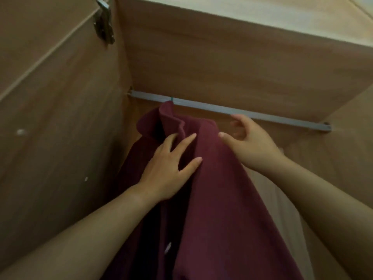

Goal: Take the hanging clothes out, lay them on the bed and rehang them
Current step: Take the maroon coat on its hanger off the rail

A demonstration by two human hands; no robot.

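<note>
A maroon collared shirt (218, 199) hangs inside a wooden wardrobe from a grey rail (222, 109) by a green hanger hook (172, 99). My left hand (169, 168) lies flat on the shirt's front just below the collar, fingers spread. My right hand (248, 142) is at the shirt's right shoulder, thumb touching the fabric and fingers curled loosely just under the rail. Neither hand clasps the cloth. The hanger itself is hidden under the shirt.
The wardrobe's left wall (60, 138) stands close beside the shirt, with a metal door hinge (104, 21) at top left. A pale garment (282, 209) hangs behind the shirt on the right. The rail's right stretch is bare.
</note>
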